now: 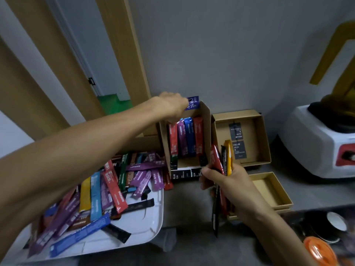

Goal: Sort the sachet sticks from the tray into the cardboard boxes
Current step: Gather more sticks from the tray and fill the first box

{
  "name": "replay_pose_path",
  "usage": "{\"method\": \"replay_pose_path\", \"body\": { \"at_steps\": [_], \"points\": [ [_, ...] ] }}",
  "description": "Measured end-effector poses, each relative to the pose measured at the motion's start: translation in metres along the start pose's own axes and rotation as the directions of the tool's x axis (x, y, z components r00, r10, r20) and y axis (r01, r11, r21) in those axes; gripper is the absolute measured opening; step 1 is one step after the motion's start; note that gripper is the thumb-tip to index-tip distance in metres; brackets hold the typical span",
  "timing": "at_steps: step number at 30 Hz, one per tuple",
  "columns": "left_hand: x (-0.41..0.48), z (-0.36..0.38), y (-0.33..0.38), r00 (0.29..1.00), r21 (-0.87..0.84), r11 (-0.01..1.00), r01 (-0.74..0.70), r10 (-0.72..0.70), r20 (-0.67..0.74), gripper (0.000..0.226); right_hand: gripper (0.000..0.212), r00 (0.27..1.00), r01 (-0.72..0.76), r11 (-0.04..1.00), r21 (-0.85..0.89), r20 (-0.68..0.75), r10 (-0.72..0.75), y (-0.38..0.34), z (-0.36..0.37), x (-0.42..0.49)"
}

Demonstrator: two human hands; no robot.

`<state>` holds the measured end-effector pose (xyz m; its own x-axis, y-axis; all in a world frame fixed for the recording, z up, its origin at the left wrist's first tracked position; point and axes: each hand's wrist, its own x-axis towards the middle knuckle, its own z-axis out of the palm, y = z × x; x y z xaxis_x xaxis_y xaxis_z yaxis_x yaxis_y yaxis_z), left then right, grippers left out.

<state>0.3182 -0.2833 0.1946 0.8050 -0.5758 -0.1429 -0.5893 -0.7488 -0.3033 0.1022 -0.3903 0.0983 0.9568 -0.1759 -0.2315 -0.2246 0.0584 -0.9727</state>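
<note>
Fingers of the left hand [171,105] pinch a blue stick [192,103] above the far end of the tilted box [206,129], where red, purple and blue sticks [186,139] lie in a row. The right hand [227,184] grips a bunch [222,166] of red, black and yellow ones. Loose sticks [107,189] fill the tray [142,223].

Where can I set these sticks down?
The small box right of your right hand looks bare, and the labelled box behind it is mostly free. The tray is bare only at its near right corner; the upright box is crowded.
</note>
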Motion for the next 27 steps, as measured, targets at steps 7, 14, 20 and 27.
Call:
{"method": "replay_pose_path", "body": {
  "at_steps": [7, 14, 20, 27],
  "points": [
    [0.021, 0.028, 0.006, 0.999, 0.202, 0.979, 0.004, 0.003, -0.032, 0.016, 0.024, 0.995, -0.094, 0.921, 0.379, -0.005, 0.104, 0.006, -0.001, 0.003],
    [-0.012, 0.015, 0.011, 0.964, 0.135, 0.991, 0.007, 0.029, -0.264, 0.019, 0.031, 0.970, -0.119, 0.810, 0.574, -0.107, 0.218, 0.011, -0.007, 0.014],
    [-0.110, 0.033, 0.040, 0.985, -0.679, 0.721, -0.137, 0.171, -0.017, 0.022, 0.031, 0.980, 0.049, 0.708, 0.705, -0.172, 0.102, 0.005, -0.010, 0.019],
    [-0.154, 0.071, 0.048, 0.984, -0.987, 0.112, 0.112, 0.126, 0.126, 0.015, 0.032, 0.977, 0.123, 0.851, 0.510, -0.214, -0.013, -0.001, -0.002, 0.013]
  ]
}}
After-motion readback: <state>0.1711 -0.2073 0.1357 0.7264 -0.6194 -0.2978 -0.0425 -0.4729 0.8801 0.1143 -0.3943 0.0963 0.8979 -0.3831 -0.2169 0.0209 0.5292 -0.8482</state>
